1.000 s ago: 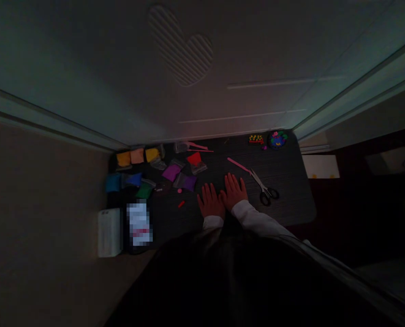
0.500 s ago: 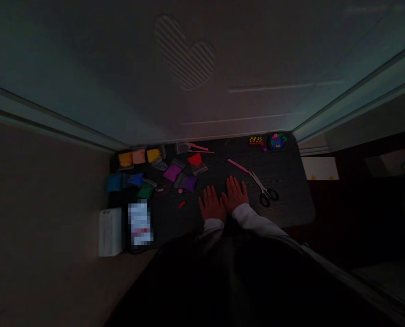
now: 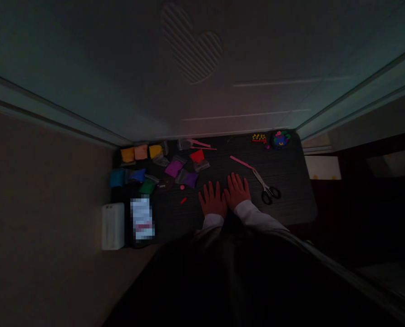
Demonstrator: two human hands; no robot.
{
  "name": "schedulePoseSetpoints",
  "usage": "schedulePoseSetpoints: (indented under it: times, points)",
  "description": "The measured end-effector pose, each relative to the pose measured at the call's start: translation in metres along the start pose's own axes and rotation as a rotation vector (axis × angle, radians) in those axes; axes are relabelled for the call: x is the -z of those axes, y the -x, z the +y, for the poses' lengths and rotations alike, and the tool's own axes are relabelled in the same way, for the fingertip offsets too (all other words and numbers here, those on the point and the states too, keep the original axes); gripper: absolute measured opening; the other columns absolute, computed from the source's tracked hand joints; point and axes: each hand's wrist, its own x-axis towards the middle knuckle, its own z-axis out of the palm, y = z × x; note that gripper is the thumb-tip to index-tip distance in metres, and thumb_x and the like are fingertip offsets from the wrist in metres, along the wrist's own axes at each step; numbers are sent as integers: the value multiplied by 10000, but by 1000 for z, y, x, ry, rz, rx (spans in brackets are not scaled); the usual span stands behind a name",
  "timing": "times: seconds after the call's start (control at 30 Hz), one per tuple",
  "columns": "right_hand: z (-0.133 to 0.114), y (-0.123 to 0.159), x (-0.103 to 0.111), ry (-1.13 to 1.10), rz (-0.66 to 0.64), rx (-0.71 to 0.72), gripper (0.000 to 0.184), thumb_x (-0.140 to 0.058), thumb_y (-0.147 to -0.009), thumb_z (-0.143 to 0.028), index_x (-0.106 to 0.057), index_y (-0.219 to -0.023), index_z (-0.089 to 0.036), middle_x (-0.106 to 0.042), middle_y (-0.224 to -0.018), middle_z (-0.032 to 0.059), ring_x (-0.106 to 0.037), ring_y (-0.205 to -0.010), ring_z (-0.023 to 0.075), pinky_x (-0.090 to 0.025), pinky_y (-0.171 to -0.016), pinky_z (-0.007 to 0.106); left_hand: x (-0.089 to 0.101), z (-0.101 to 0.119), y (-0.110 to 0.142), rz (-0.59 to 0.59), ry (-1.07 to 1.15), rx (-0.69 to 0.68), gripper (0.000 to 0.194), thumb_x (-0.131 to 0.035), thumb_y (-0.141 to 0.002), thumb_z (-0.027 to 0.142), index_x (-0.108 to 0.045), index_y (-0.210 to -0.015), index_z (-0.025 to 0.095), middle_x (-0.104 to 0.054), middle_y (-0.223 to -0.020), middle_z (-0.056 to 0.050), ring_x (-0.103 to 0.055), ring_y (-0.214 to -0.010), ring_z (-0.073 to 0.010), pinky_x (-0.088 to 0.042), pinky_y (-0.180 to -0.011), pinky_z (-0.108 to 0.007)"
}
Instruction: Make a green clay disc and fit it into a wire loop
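Flat on the dark table [image 3: 216, 164], my left hand [image 3: 212, 200] has its fingers spread and holds nothing. Beside it my right hand [image 3: 237, 190] also lies flat, fingers out, its thumb side close against the left hand. To the right are black-handled scissors [image 3: 264, 186], with a pink flat tool [image 3: 242, 162] touching their tips. Left of my hands lie a small red piece [image 3: 184, 200] and a little pink ball [image 3: 182, 187]. Bags of coloured clay sit farther left, among them a purple bag [image 3: 190, 179] and a red one [image 3: 198, 157].
A blue round figure with flowers [image 3: 280, 140] and a red block with yellow dots [image 3: 259, 138] stand at the back right. More pink tools [image 3: 200, 144] lie at the back. A lit, blurred screen [image 3: 142, 219] and a white box [image 3: 113, 226] are at the left edge.
The view has shifted slightly, so everything sits a little higher and to the right. The fingers of my left hand look somewhat more spread. Both hands stay flat on the table.
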Motion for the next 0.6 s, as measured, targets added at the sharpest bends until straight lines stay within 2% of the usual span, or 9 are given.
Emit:
schedulePoseSetpoints:
  times: [0.13,0.23,0.37,0.47,0.6]
  points:
    - [-1,14,2,-4,-2,-8,506,-304,-813,-338,-248,-1271,-131,-238,-1339,78,-141,-1234,205,-25,-991,447,4,-3,13,-42,11,-31,471,-303,-799,377,-258,-1253,264,-232,-1343,-58,-147,-1238,-237,-67,-981,-507]
    - [-1,13,1,-3,2,-10,505,-305,-813,-336,-246,-1271,-134,-235,-1340,74,-139,-1235,199,-23,-992,445,5,-4,11,-63,18,-39,473,-293,-802,373,-237,-1259,267,-220,-1348,-55,-143,-1239,-234,-73,-977,-513]
    - [-1,9,-1,-2,7,-24,515,-311,-810,-338,-236,-1274,-128,-226,-1343,81,-136,-1236,200,-20,-989,450,3,-2,9,-37,-1,-20,465,-297,-804,355,-239,-1257,267,-223,-1347,-53,-154,-1238,-219,-58,-979,-511]
    - [-1,-1,-1,-7,14,-23,520,-306,-811,-346,-229,-1276,-127,-224,-1343,85,-145,-1234,200,-27,-990,446,3,0,0,-11,7,-22,460,-287,-808,350,-243,-1257,259,-229,-1345,-59,-167,-1235,-210,-69,-982,-500]
    - [2,-27,0,-14,22,-21,522,-299,-814,-348,-229,-1275,-115,-208,-1348,90,-134,-1236,203,-34,-991,436,5,2,-25,6,31,-42,470,-292,-805,359,-245,-1259,245,-232,-1343,-73,-176,-1233,-211,-92,-983,-486]
